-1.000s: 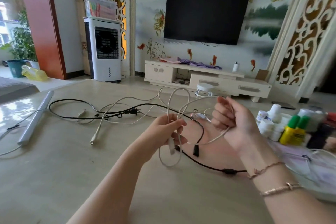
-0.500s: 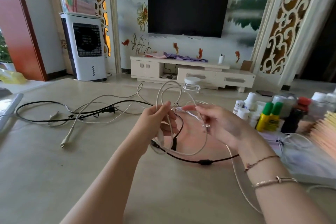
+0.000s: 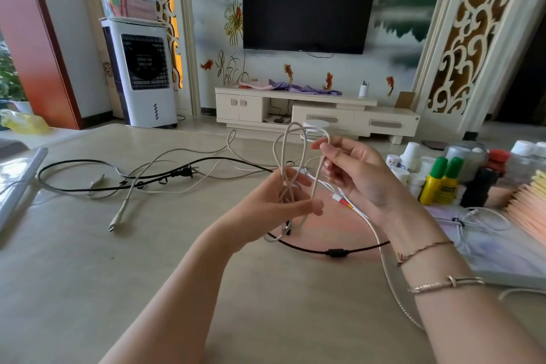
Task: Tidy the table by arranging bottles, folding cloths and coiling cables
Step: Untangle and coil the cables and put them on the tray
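- Behind the pale table (image 3: 88,289) you work at, a dark television (image 3: 308,7) hangs over a low cabinet (image 3: 319,115), with a white air cooler (image 3: 144,74) to its left.
- Your left hand (image 3: 274,204) is closed around the gathered loops of the white cable (image 3: 295,156), held up above the table's middle; your right hand (image 3: 357,174) pinches the top of the newest loop between thumb and fingertips.
- That cable's free tail runs down past your right wrist and off the near edge, so it could snag on your bracelets or the table's edge as you wind, I judge.
- A black cable (image 3: 334,253) lies just under your hands; a loose loop might catch it and drag it along.
- Slackening the left grip would likely let the coil spring open.
- Count, as far as you can see: one white cable in hand, one black cable, at least two more pale cables tangled at the left, two yellow bottles with green caps (image 3: 440,183) among a cluster of other bottles too crowded to count.
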Available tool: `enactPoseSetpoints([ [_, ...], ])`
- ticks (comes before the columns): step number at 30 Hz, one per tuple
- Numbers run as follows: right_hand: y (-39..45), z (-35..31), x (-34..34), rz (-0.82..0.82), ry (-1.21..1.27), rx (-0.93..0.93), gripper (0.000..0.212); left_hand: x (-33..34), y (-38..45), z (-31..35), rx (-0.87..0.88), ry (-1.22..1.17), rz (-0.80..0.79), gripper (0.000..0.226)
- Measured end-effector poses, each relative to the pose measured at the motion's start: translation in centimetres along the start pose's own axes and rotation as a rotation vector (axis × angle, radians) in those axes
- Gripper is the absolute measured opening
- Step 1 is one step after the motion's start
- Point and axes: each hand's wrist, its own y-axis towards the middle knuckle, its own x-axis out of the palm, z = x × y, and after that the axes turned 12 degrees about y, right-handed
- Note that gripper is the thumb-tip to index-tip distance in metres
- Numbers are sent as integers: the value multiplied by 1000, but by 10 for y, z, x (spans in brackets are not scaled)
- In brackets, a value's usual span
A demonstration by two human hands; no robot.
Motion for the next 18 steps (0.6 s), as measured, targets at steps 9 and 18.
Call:
enactPoseSetpoints([
  [9, -1, 4, 3, 119, -34, -59, 6, -8, 2, -4, 69, -131, 198, 11],
  [18, -3, 30, 13, -204, -461, 324, 37, -30, 6, -6, 141, -935, 347, 14],
])
